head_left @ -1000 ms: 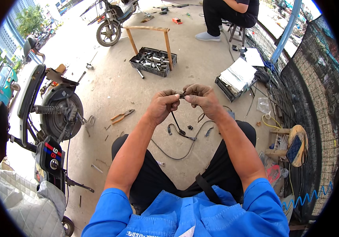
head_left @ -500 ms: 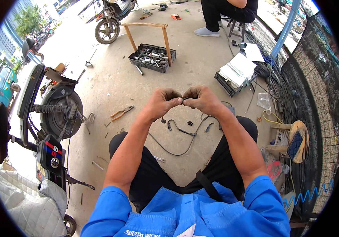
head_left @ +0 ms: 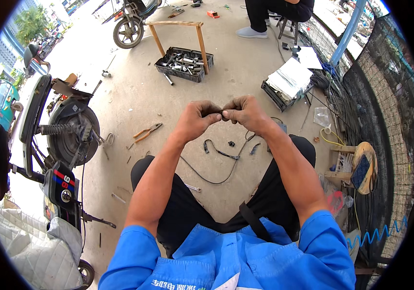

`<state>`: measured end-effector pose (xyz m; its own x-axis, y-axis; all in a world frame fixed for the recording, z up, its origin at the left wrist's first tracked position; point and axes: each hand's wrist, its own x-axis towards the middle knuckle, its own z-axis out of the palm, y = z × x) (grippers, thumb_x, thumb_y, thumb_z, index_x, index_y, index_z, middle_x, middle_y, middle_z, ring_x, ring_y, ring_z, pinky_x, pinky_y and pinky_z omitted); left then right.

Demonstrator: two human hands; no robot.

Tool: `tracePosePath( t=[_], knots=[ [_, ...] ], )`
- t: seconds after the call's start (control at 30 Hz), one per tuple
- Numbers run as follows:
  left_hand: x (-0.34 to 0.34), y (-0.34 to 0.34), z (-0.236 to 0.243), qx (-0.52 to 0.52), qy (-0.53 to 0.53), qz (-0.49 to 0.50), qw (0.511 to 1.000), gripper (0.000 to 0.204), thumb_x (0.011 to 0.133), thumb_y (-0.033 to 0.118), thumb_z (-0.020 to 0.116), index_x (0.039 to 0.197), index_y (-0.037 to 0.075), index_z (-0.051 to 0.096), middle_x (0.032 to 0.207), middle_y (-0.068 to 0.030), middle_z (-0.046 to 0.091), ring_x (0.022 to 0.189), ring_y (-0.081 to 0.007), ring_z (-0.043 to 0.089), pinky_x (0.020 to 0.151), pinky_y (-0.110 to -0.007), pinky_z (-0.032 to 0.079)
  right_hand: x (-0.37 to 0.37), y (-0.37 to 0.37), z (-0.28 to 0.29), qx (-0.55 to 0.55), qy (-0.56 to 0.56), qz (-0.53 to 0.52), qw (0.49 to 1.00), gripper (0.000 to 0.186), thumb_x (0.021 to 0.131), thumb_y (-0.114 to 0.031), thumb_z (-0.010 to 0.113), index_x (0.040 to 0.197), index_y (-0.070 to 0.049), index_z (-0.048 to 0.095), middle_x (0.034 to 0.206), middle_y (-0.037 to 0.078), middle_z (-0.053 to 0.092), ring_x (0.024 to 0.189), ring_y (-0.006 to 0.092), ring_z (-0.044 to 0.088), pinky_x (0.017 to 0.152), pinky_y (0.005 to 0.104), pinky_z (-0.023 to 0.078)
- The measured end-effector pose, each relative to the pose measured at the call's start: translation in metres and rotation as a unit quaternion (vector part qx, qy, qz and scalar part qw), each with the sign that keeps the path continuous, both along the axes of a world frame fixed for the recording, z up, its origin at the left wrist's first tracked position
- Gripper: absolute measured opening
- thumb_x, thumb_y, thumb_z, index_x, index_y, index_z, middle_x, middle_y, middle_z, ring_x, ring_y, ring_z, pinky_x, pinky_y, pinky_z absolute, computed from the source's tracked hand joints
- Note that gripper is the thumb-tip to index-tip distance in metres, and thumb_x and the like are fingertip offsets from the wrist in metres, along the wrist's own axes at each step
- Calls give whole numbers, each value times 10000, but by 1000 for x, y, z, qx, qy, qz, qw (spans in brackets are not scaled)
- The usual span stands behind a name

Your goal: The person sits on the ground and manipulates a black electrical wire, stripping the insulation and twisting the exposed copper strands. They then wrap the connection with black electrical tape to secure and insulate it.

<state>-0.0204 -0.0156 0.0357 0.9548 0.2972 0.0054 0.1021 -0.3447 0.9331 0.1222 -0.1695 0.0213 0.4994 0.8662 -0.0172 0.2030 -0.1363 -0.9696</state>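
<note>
My left hand (head_left: 198, 120) and my right hand (head_left: 246, 115) meet over the ground in front of my knees, thumbs and fingers pinched together. Between the fingertips is a small dark piece (head_left: 222, 116), mostly covered, so its kind cannot be made out. Below the hands a thin dark cable (head_left: 207, 181) curves across the ground. Inside its loop lie a bent black strip (head_left: 224, 153) and a small black piece (head_left: 231, 143). Orange-handled pliers (head_left: 147, 132) rest left of my left hand, and a wrench (head_left: 193, 188) is by my left knee.
A black crate of metal tools and sockets (head_left: 200, 76) with a wooden handle stands ahead. A partly dismantled scooter (head_left: 71, 130) is at left. Papers lie on a crate (head_left: 289, 77) at right, near a mesh fence (head_left: 385, 96). A person (head_left: 277, 12) sits on a stool beyond.
The view has shifted slightly, so ground things sit a little higher. My hands stay pinched together; the piece between them shows less. A dark bit below my left hand no longer shows.
</note>
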Motion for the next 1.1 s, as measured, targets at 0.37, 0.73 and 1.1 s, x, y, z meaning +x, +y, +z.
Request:
tracePosePath(
  t=[0.37,0.73,1.1],
  knots=[
    [2,6,-19,15,-63,39,997,53,825,21,741,875,3,742,760,-41,715,678,-77,589,612,-243,472,-5,8,-3,-22,42,9,999,297,869,-242,769,997,17,701,800,55,702,682,96,618,556,236,450],
    [8,34,-26,-23,-104,146,984,34,823,-5,747,846,-5,721,684,-3,661,596,-54,533,540,-235,430,25,0,4,73,-91,-214,970,419,936,-337,696,1086,54,685,900,88,708,806,134,638,764,277,532],
    [3,34,-28,25,-89,169,981,71,843,43,744,895,-3,731,708,-6,656,603,-62,535,535,-235,422,104,-104,31,282,25,-360,889,192,939,-181,678,978,5,702,855,65,722,665,72,612,587,199,505]
  ],
)
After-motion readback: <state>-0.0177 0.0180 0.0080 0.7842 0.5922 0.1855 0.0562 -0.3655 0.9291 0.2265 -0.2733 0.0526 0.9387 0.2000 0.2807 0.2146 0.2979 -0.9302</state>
